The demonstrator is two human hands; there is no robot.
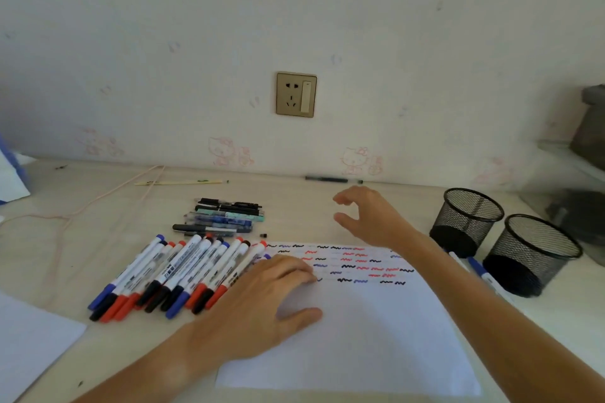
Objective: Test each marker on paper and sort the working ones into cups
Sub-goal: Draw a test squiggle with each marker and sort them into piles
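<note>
A white paper [360, 337] lies on the desk, its top rows filled with black, red and blue squiggles. My left hand [262, 301] presses flat on the paper's left part, fingers straight. Left of it lies a row of several capped whiteboard markers [176, 275] with blue, red and black caps. My right hand [366, 216] hovers above the paper's far edge, fingers loosely curled, holding nothing. Two black mesh cups [466, 221] [532, 253] stand at the right. Two blue-tipped markers [481, 271] lie on the desk in front of the cups.
A cluster of pens [226, 216] lies behind the markers, with a small black cap [263, 235] beside it. A pencil [180, 182] and a dark pen [330, 179] lie by the wall. A pink cable [98, 199] crosses the left; another sheet [29, 340] sits at front left.
</note>
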